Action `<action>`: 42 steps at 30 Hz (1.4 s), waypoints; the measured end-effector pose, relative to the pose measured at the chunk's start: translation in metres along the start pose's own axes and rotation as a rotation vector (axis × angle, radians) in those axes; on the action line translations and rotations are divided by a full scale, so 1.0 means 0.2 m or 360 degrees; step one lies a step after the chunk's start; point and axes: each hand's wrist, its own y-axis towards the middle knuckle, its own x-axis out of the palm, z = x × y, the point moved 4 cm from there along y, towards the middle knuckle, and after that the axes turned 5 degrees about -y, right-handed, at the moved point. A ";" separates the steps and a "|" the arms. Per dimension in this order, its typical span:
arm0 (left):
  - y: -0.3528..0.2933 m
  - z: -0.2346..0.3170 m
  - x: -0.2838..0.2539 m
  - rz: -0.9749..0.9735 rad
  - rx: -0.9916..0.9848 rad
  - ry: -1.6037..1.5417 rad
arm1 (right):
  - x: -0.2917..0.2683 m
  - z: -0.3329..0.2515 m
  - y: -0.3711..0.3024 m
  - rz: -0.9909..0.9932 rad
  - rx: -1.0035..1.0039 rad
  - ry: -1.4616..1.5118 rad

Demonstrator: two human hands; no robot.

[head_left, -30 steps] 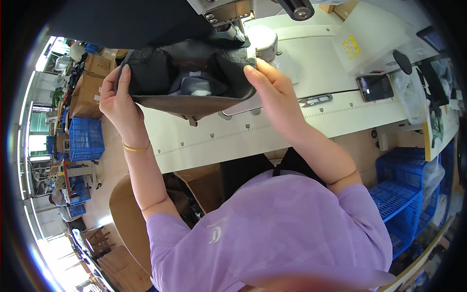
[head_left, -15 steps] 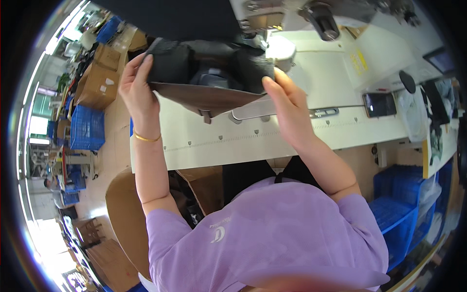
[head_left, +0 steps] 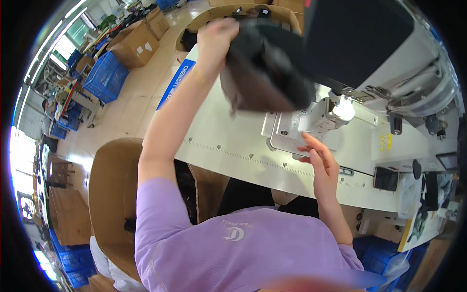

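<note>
My left hand (head_left: 217, 41) is raised at the table's far left, its fingers closed on the edge of a dark bag (head_left: 265, 73). The bag looks black with a brownish panel, hangs tilted and is smeared by motion. My right hand (head_left: 321, 168) is off the bag, over the front part of the table, fingers apart and holding nothing. Just beyond its fingertips stands the lit head of a sewing machine (head_left: 323, 117) with a metal plate (head_left: 287, 134) beside it.
The white worktable (head_left: 219, 160) carries a printed ruler strip. A phone (head_left: 386, 178) lies at its right. An open carton (head_left: 109, 194) stands at my left, and another carton (head_left: 292, 17) with dark items sits beyond the table. A black panel (head_left: 360, 39) overhangs the machine.
My right hand has let go of the bag and come down toward me. My left hand has carried the bag away and upward. The whole view has turned.
</note>
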 end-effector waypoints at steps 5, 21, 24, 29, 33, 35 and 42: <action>0.51 0.07 0.31 0.0651 -0.0153 0.0084 | 0.14 0.03 -0.05 -0.0268 0.0109 -0.0018; -2.48 -0.63 -2.57 0.1346 -0.1048 0.2089 | 0.77 0.29 -0.14 -0.0675 0.0052 -0.0513; -3.33 -0.90 -2.51 0.1308 -0.2579 0.1896 | 0.91 0.38 -0.12 -0.0711 0.0050 -0.0580; -3.48 -1.24 -2.38 0.1021 -0.2497 0.1335 | 1.06 0.47 -0.12 -0.0643 0.0014 -0.0816; -2.95 -1.41 -2.49 0.0675 -0.1790 0.2165 | 1.07 0.47 -0.11 -0.0529 -0.0026 -0.0820; -2.69 -1.50 -2.47 0.0441 -0.1660 0.2242 | 1.06 0.49 -0.12 -0.0547 -0.0108 -0.0828; -2.64 -1.53 -2.47 -0.0039 -0.2108 0.2401 | 1.12 0.49 -0.11 -0.0545 -0.0303 -0.0821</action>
